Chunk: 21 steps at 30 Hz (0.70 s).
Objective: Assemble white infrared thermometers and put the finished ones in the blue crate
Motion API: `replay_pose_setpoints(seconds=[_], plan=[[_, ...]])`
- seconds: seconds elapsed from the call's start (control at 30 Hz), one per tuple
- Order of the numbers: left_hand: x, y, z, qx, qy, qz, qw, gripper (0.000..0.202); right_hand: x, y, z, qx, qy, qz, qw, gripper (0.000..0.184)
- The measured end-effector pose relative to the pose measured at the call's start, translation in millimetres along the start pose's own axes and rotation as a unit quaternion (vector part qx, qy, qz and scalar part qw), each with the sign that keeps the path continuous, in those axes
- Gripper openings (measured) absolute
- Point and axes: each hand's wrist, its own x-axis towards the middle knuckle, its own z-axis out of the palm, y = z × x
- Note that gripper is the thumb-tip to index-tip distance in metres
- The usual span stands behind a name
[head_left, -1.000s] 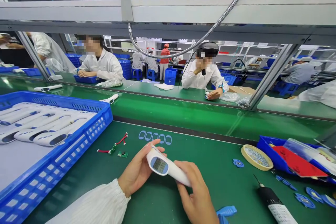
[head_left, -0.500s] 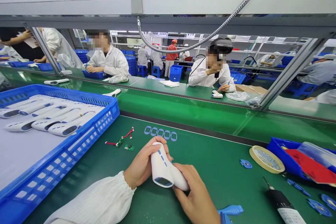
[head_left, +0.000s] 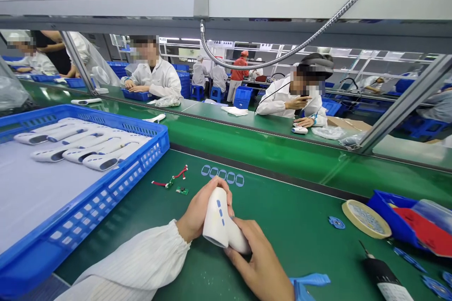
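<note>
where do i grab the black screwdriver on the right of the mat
Grip the thick black body of the screwdriver, from above: it lies flat on the green mat, thin bit pointing away, both sides bare. The right hand is nearest, though it holds the white thermometer.

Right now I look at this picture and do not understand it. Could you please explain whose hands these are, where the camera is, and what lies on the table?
No machine is here: a person works with two bare hands, and the camera sits on that person's head, looking forward and down. The left hand and the right hand together hold one white device with small blue marks over the green table. On the left stands a blue tray with more white devices lying in a row. Ahead lie a small circuit board with red wires and a row of blue rings. On the right are a roll of tape and a black tool. Other people in white coats sit across the green belt.
</note>
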Motion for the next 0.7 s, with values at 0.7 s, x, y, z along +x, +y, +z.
replay_pose_setpoints(seconds=[0.7], plan=[[-1.3,-8.1,3.9,-0.087,-0.059,-0.039,0.994,0.059,4.3,-5.5,12.3,-0.004,0.037,-0.004,0.999,0.022]])
